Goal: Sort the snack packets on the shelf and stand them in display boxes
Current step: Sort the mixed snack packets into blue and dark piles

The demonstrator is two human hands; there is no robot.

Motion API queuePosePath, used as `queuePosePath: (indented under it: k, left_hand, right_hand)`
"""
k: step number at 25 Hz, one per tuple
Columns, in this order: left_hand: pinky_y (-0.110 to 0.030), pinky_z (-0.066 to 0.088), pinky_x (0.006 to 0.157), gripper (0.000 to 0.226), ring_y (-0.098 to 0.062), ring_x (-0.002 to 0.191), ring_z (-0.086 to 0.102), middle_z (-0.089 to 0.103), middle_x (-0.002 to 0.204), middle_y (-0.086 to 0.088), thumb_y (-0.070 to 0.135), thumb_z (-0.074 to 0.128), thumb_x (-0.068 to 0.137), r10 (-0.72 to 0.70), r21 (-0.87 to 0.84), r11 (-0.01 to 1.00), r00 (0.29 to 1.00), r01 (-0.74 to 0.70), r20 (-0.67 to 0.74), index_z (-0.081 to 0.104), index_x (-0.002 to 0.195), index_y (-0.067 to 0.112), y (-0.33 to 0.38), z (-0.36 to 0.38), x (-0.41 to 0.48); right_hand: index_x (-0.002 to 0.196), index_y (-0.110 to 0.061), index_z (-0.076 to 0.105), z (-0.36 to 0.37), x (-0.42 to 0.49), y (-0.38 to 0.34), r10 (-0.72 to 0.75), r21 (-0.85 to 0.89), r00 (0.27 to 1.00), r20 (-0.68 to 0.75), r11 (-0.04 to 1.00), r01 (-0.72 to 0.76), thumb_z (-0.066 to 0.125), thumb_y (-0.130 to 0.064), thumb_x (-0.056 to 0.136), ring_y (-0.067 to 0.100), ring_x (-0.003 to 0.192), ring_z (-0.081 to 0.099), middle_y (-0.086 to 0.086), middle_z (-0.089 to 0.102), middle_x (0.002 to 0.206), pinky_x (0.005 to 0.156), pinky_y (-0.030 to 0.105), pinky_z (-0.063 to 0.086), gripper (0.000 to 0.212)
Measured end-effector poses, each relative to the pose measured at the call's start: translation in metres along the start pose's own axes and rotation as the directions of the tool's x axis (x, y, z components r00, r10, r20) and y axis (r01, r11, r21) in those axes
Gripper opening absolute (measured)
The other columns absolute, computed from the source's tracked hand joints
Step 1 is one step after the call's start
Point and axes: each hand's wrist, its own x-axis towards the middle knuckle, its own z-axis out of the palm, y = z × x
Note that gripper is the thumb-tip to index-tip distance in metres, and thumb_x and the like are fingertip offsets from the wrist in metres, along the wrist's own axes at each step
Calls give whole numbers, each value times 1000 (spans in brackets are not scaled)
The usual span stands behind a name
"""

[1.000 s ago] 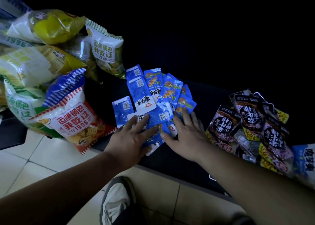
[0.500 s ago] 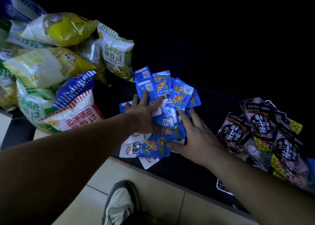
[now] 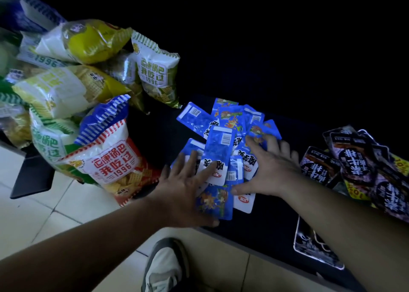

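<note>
The fingers point(image 3: 192, 160) of the left hand point(image 3: 186, 190) lie straight and spread apart, palm down, pressing on the near left side of a heap of blue packets point(image 3: 218, 145); its thumb reaches out under the nearest packet at the shelf's front edge. The right hand point(image 3: 273, 170) lies the same way on the heap's right side, fingers straight and fanned out on the packets, the thumb stretched left towards the left hand. Neither hand curls round a packet.

The blue packets lie flat and overlapping between the two hands, some face up with printed pictures, some showing barcodes, on a dark shelf point(image 3: 265, 221). To the right, just beside the right hand, is a pile of black packets point(image 3: 354, 165) with white lettering and yellow corners. One more dark packet point(image 3: 314, 247) lies alone near the shelf's front edge, partly under the right forearm. To the left, large puffed bags point(image 3: 110, 163) in red, blue, green and yellow stripes are stacked loosely. Below the shelf edge are a tiled floor point(image 3: 44, 203) and a grey and white shoe point(image 3: 163, 267).
</note>
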Motion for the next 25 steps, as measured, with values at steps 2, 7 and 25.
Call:
queuePosePath:
  k: [2, 7, 25]
  left_hand:
    - [-60, 1, 123, 127, -32, 150, -29, -36, 162, 1, 83, 67, 62, -7, 44, 999, 1000, 6, 15, -27, 145, 58, -2, 6, -6]
    - [-52, 14, 124, 111, -33, 155, -10, -19, 168, -2, 76, 61, 77, 1, 98, 995, 994, 10, -113, -19, 151, 53, -4, 9, 5]
    - [-28, 29, 118, 87, -17, 153, 20, 10, 169, 1, 43, 68, 89, 182, -261, 949, 983, -177, -8, 17, 159, 35, 146, -37, -14]
  right_hand:
    - [157, -53, 3, 2, -1, -4, -19, -36, 1000, -1, 999, 19, 70, -93, 45, 33, 149, -1, -7, -4, 164, 122, 52, 11, 137]
    - [160, -47, 6, 9, -14, -11, -151, 126, 987, 61, 982, 142, 78, -71, 68, 31, 156, -17, -23, -16, 167, 126, 54, -5, 120]
    - [162, -43, 10, -38, -164, 85, 363, 269, 932, -5, 898, -348, 52, -72, 92, 31, 157, -11, -7, -17, 170, 126, 50, 10, 87]
